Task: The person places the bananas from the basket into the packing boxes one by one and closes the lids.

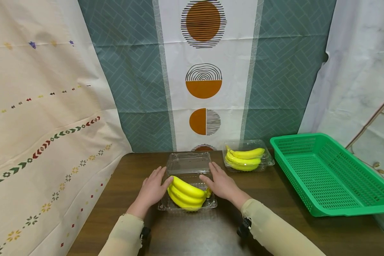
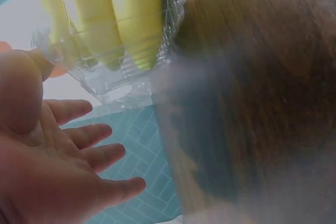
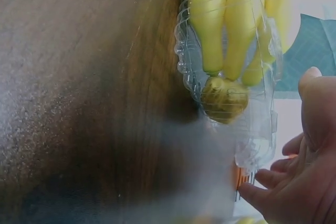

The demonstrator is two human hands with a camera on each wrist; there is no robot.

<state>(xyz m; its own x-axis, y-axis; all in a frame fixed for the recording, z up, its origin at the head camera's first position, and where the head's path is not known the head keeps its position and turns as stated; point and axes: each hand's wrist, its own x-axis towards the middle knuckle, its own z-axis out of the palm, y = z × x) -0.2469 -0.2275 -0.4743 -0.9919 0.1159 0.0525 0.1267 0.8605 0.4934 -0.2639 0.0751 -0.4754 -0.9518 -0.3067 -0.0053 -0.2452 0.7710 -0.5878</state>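
A bunch of yellow bananas (image 1: 187, 193) lies in the base of a clear plastic clamshell box (image 1: 211, 205) on the table, stem end to the right. The box's lid (image 1: 188, 163) is folded back toward the wall. On the left side, my left hand (image 1: 153, 188) has its fingers extended, with the thumb close by the bananas' left tip. My right hand (image 1: 224, 183) is at the right side, fingers pointing toward the lid and thumb over the box. Both wrist views show spread fingers; the left hand (image 2: 58, 150) and the right hand (image 3: 310, 166) grip nothing.
Behind and to the right stands another clear clamshell box (image 1: 268, 160) holding bananas (image 1: 243, 159). A green plastic basket (image 1: 320, 209) sits at the table's right side. Patterned cloths (image 1: 131, 71) hang behind and beside the brown wooden table (image 1: 192, 234).
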